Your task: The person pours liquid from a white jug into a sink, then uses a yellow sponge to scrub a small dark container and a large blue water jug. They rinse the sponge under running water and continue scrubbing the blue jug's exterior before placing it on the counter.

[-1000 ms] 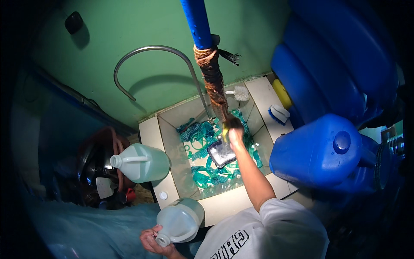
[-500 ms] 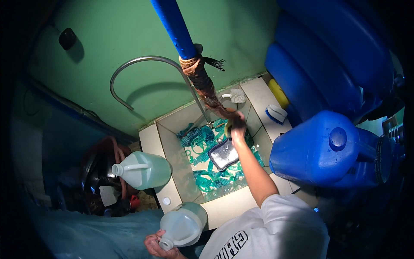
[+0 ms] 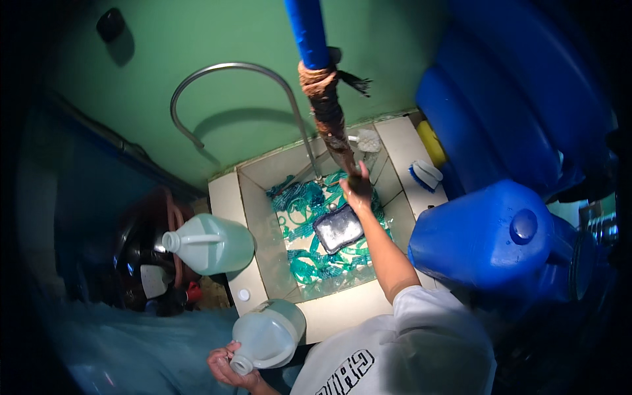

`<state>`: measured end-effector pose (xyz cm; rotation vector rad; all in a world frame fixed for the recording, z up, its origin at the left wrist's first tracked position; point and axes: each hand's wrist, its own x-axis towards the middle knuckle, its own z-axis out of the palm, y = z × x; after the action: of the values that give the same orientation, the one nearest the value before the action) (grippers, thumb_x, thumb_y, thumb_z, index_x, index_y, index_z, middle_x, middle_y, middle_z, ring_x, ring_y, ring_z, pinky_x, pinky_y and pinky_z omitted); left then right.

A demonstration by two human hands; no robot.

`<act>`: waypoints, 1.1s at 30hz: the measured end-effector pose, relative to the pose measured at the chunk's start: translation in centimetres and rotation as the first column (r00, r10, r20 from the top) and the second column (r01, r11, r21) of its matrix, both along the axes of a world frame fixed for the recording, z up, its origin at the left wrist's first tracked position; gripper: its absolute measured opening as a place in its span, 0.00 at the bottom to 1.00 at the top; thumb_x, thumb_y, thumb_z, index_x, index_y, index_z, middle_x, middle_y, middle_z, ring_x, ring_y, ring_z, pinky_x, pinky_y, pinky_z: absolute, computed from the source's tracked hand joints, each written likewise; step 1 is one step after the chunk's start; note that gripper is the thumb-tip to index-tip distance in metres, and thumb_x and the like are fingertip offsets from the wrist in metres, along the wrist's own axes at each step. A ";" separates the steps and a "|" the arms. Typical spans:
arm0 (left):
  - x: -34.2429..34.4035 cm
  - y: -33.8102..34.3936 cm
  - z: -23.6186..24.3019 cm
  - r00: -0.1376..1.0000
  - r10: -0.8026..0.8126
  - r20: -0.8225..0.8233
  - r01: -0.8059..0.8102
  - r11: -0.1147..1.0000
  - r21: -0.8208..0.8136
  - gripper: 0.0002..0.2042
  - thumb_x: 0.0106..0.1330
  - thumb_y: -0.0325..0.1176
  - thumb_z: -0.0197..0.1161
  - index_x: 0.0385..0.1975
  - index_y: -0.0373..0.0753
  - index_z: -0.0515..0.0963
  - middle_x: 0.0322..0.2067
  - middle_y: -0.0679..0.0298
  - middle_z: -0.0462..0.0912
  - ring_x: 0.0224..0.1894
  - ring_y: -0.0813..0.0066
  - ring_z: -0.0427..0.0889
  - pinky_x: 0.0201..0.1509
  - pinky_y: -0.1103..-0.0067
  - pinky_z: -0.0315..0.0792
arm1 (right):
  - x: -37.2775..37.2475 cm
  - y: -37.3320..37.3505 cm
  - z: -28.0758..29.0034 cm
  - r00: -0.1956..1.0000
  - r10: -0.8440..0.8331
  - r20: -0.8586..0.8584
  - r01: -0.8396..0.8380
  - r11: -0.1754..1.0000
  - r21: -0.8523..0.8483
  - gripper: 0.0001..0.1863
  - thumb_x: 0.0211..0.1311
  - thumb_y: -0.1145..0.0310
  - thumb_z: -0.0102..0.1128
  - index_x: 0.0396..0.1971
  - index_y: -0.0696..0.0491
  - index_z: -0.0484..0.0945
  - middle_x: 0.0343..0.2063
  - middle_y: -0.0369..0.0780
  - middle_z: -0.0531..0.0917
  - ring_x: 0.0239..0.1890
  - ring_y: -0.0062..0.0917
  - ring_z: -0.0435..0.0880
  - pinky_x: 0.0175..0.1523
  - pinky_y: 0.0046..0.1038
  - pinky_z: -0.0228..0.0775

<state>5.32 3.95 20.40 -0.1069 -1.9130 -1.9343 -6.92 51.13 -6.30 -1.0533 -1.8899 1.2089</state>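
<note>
The held jug (image 3: 268, 337) looks pale — translucent, open-mouthed.

There are two translucent jugs (image 3: 268, 334), two brushes (image 3: 428, 175), one white cap (image 3: 244, 295).

Bright centre, black fisheye rim — the curved faucet (image 3: 230, 66) throws a soft shadow on the green wall (image 3: 217, 33).

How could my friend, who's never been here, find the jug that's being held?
Find the tiled sink against the green wall. At its near left corner is the jug, with the person's left grip at its neck. It looks paler than the other jug, which is greener, farther up the sink's left side, and not held.
</note>
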 end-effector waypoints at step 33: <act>0.6 -0.4 0.0 0.999 0.021 0.025 -0.019 0.995 -0.103 0.10 0.69 0.33 0.45 0.33 0.34 0.70 0.22 0.60 0.67 0.25 0.67 0.77 0.45 0.66 0.78 | 2.0 -3.0 -14.3 0.730 0.344 0.591 -0.261 0.939 -0.224 0.25 0.61 0.51 0.64 0.48 0.56 0.83 0.37 0.42 0.90 0.38 0.37 0.88 0.49 0.37 0.77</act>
<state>5.94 3.50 20.45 -0.0923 -2.0224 -1.8329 -4.89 48.12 -20.61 -1.3759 -2.6136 1.2659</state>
